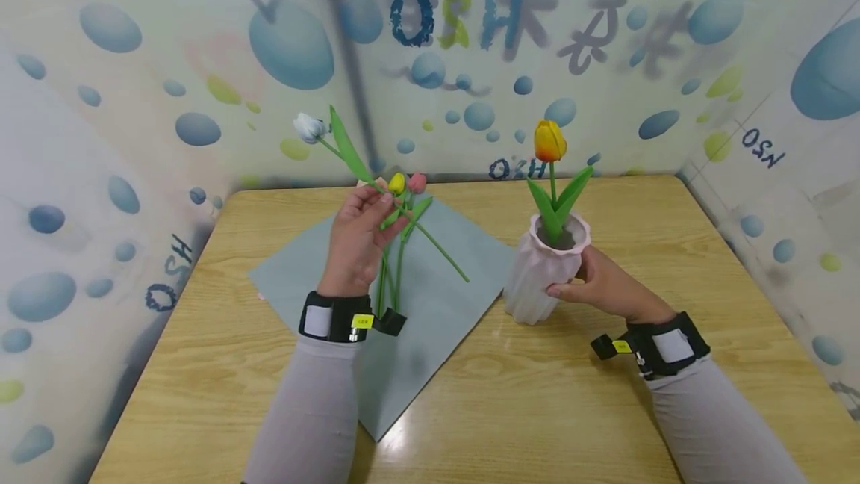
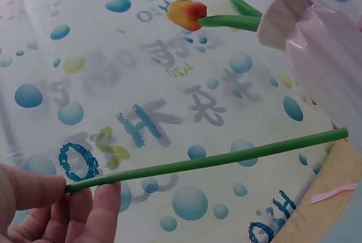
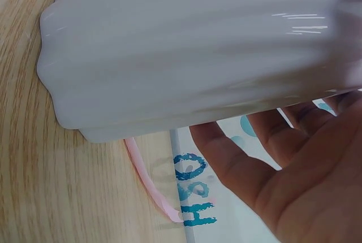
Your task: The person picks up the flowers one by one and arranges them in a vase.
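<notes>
My left hand (image 1: 358, 239) pinches the green stem of a white tulip (image 1: 310, 128) between thumb and fingers, its bloom up to the left. The bare stem end (image 2: 237, 156) slants down to the right, pointing toward the vase in the left wrist view. My right hand (image 1: 600, 284) grips a fluted white vase (image 1: 537, 282) from the right side, thumb in front. An orange-yellow tulip (image 1: 550, 142) with two green leaves stands in the vase. In the right wrist view, fingers (image 3: 223, 161) lie along the vase's side; its base is close to the tabletop.
A yellow tulip (image 1: 397, 184) and a pink tulip (image 1: 416, 183) lie on grey-blue wrapping paper (image 1: 430, 334), partly hidden behind my left hand. The wooden table (image 1: 524, 402) meets a bubble-patterned sheet (image 1: 477, 114) at its back edge. A pink ribbon (image 3: 148, 183) shows beside the vase.
</notes>
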`<state>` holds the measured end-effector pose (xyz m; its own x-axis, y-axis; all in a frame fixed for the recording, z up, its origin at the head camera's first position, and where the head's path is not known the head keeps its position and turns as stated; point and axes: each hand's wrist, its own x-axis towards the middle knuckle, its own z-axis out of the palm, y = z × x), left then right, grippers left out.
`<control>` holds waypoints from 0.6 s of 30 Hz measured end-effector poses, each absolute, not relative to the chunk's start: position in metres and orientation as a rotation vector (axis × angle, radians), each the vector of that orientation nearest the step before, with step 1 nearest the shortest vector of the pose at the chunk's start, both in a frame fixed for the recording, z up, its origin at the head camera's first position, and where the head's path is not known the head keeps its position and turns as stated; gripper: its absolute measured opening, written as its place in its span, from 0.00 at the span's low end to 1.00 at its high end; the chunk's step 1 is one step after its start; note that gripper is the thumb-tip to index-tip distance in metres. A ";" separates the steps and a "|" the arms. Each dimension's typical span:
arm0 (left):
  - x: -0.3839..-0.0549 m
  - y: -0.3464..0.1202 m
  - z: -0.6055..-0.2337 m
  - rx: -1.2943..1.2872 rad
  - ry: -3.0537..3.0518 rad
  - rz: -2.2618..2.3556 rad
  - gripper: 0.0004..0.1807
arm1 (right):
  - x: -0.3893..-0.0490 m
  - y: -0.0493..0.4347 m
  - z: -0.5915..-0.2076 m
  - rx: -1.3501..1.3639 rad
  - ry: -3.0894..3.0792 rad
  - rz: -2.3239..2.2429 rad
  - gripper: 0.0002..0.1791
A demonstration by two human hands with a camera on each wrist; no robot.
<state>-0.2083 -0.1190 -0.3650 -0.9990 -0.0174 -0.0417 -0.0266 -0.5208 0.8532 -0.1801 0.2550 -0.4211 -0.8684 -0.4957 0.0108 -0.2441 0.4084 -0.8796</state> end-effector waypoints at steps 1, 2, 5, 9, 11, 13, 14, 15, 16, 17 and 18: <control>-0.208 -0.119 -0.364 -0.063 1.526 2.738 0.10 | -0.180 0.255 -0.421 -0.648 2.416 -1.444 0.41; -0.208 -0.119 -0.363 -0.058 1.520 2.744 0.10 | -0.180 0.255 -0.422 -0.647 2.417 -1.445 0.41; -0.206 -0.119 -0.359 -0.045 1.476 2.778 0.08 | -0.180 0.255 -0.422 -0.652 2.426 -1.440 0.41; -0.205 -0.118 -0.353 -0.022 1.423 2.813 0.03 | -0.180 0.256 -0.422 -0.666 2.429 -1.443 0.42; -0.204 -0.115 -0.350 -0.004 1.427 2.815 0.03 | -0.181 0.256 -0.421 -0.673 2.424 -1.451 0.42; -0.204 -0.112 -0.346 0.013 1.428 2.818 0.04 | -0.180 0.256 -0.421 -0.679 2.422 -1.453 0.41; -0.204 -0.110 -0.344 0.028 1.414 2.823 0.04 | -0.180 0.256 -0.421 -0.684 2.421 -1.452 0.41; -0.203 -0.108 -0.341 0.041 1.405 2.829 0.05 | -0.180 0.256 -0.421 -0.688 2.420 -1.450 0.41; -0.203 -0.105 -0.339 0.054 1.388 2.837 0.05 | -0.180 0.255 -0.421 -0.690 2.420 -1.447 0.41; -0.203 -0.103 -0.337 0.070 1.369 2.846 0.05 | -0.180 0.255 -0.422 -0.694 2.420 -1.446 0.41; -0.203 -0.100 -0.335 0.088 1.348 2.855 0.06 | -0.180 0.255 -0.422 -0.695 2.420 -1.441 0.40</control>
<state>-0.2031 -0.1000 -0.3349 -0.9983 0.0087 0.0577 0.0391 -0.6354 0.7712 -0.1797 0.2549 -0.4219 -0.8580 -0.5123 0.0360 -0.2756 0.4002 -0.8740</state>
